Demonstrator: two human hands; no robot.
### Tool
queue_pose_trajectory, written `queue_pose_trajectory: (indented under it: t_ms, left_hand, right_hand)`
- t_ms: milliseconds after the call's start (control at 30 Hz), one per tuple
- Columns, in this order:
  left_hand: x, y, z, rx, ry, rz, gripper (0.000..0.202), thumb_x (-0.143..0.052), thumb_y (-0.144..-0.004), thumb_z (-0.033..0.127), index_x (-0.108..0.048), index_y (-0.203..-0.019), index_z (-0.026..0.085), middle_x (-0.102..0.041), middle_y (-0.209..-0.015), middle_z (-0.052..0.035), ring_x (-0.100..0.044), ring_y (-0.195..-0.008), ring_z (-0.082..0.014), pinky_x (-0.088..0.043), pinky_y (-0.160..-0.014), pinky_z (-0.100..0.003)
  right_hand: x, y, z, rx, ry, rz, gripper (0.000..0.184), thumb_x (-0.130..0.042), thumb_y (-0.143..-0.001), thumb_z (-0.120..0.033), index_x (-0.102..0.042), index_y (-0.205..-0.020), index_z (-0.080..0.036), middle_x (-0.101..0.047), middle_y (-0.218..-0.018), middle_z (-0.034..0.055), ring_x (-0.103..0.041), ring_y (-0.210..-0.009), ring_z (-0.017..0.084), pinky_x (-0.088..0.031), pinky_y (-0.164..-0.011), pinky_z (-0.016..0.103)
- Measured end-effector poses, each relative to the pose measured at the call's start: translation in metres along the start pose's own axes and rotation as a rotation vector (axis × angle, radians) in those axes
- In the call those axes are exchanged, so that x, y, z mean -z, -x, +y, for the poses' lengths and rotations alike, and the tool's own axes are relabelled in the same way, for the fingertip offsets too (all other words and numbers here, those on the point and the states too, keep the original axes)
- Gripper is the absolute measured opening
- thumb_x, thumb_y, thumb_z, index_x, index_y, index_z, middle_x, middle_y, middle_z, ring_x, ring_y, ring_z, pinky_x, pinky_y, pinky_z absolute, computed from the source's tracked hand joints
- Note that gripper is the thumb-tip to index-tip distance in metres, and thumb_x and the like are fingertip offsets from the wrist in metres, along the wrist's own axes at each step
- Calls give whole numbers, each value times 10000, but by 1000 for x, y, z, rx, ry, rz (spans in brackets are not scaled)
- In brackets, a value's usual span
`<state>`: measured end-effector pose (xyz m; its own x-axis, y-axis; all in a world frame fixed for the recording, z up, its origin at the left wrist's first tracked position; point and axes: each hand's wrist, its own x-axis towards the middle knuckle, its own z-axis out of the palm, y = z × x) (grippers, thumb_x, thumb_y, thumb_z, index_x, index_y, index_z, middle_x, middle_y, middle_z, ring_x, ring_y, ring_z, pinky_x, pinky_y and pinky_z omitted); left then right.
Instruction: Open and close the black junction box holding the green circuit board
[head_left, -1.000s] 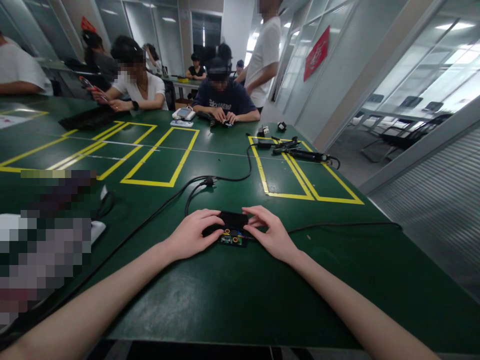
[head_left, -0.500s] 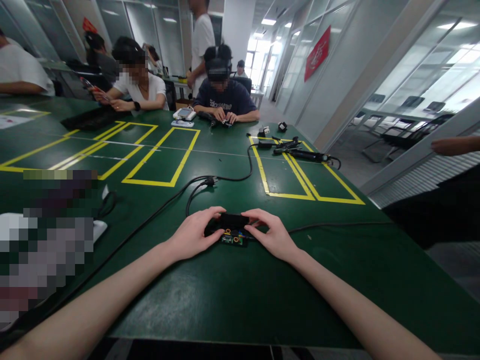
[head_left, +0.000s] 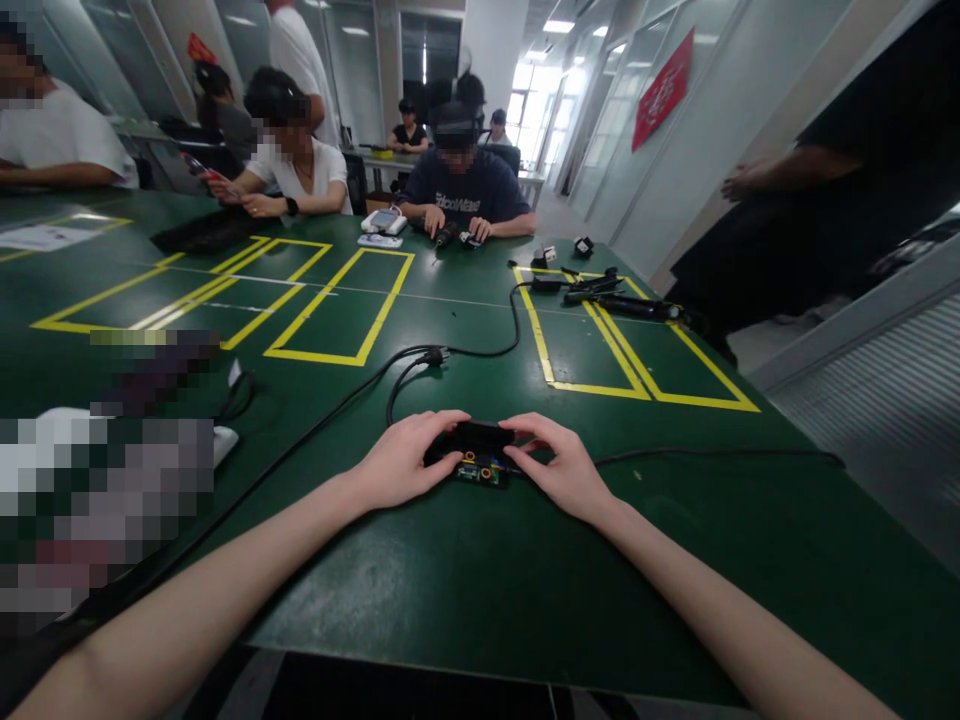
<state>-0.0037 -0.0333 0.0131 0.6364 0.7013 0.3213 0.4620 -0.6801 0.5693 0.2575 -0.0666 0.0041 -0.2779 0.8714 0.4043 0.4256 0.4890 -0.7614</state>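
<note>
Between my hands, low over the green table, is a black plastic housing with a bare circuit board along its near side. Copper-coloured rings and green and blue parts show on the board. My left hand grips the left end of the housing between thumb and fingers. On the opposite end, the thumb and fingers of my right hand pinch it too. A black cable trails off to the right from beside my right hand. My fingers hide both ends of the housing.
A power cord with a plug crosses the table beyond my left arm. Black tools and leads lie by yellow tape frames at far right. Opposite, a co-worker handles a drill. Someone in dark clothes stands at right.
The view has shifted slightly, while both hands keep their hold on the housing. At right, the person in dark clothes has come further into view. The co-worker opposite now has a hand on the drill.
</note>
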Motion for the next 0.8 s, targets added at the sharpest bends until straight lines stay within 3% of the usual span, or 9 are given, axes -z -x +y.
queue_pose_trajectory:
  t_ms: [167, 500, 667, 800]
  left_hand:
    - [0, -1, 2, -3, -7, -4, 402, -607, -945, 247, -570, -1345, 231, -710, -1295, -91, -691, -1156, -261, -559, -1015, -412]
    - [1, -1, 3, -18, 35, -5, 316, -597, -946, 213, -595, -1261, 235, -738, -1166, -50, -713, -1036, -226, -562, -920, -355]
    - [0, 0, 0, -61, 13, 1, 421, -587, -975, 233, -560, -1395, 228, -727, -1225, -75, -694, -1076, -233, -550, -965, -374]
    - [0, 2, -2, -66, -17, -19, 490, -569, -1000, 247, -518, -1487, 228, -728, -1124, -75, -683, -981, -221, -555, -903, -357]
  right_hand:
    - [2, -1, -3, 13, 2, -16, 245, -625, -933, -215, -705, -1163, -244, -729, -1086, 74, -706, -890, 205, -651, -731, 340]
    - [2, 2, 0, 84, 39, -58, 216, -601, -981, -250, -685, -1179, -236, -731, -1047, 74, -712, -895, 202, -644, -767, 341]
    - [2, 1, 2, 116, 50, -27, 202, -615, -970, -207, -685, -1157, -237, -733, -1024, 59, -712, -798, 173, -649, -739, 321]
    - [2, 1, 2, 112, 59, -16, 207, -621, -973, -211, -689, -1165, -245, -735, -1018, 57, -721, -796, 178, -656, -731, 323]
